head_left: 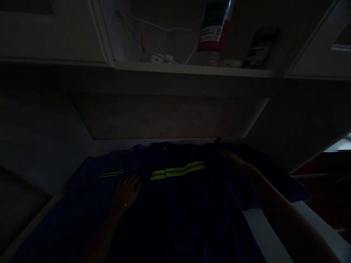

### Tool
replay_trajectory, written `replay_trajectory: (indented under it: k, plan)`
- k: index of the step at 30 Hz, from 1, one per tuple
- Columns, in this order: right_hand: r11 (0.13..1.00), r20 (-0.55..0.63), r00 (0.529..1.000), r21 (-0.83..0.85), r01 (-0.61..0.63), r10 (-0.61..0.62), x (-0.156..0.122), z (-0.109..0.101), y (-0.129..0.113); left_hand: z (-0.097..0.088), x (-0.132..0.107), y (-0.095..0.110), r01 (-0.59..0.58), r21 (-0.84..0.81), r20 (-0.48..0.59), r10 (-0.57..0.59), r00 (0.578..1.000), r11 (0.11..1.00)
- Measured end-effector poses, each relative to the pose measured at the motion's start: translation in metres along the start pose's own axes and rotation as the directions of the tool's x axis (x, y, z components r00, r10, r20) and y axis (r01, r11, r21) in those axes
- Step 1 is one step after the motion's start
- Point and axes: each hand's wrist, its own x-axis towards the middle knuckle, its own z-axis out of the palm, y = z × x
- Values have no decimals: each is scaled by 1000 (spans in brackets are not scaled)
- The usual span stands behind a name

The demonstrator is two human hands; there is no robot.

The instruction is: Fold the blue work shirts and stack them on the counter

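A dark blue work jacket (189, 204) with yellow-green reflective stripes lies spread over a white surface, its collar toward the back wall. My left hand (128, 190) rests flat on the cloth left of the chest stripe, fingers stretched out; a thin bracelet circles the wrist. Over at the jacket's right shoulder, my right hand (231, 159) reaches onto the dark cloth. Its fingertips fade into shadow, so I cannot make out whether they grip the fabric. The view is very dim and many folds are lost.
Above the jacket runs a white shelf (192, 68). It holds an upside-down bottle (212, 34) with a red and white label, a white cable (164, 28), a small white plug-like item (161, 57) and a dark jar (256, 53). Cabinet doors flank it.
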Motion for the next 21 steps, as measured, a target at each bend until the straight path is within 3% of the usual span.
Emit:
replay_trajectory:
  k: [1,3,5,8,12,14,18,21]
  plan:
    - [999,116,993,-31,17,-13,0,4,-4,0,0,1,-8,12,-2,8,1000,1000]
    - [988,374,926,-114,107,-58,-1,15,-12,-1,-1,2,-23,27,-12,23,1000,999]
    - [962,497,862,-176,210,-97,-2,30,-17,-1,-1,2,-26,3,-30,26,999,1000]
    - [888,402,899,-332,319,-173,-7,67,-6,-1,-1,1,-13,-49,-41,11,999,999]
    - [586,438,871,-655,478,-221,-24,122,38,-1,-3,1,-18,-42,-37,17,999,999]
    - [505,434,877,-720,475,-206,-33,139,53,-2,-5,5,-32,13,-29,32,999,999]
    - [544,395,889,-705,455,-231,-45,133,44,-10,-12,23,-20,157,-33,25,999,987]
    - [709,310,907,-569,416,-284,-70,99,29,-28,-35,36,-5,147,-94,19,995,989]
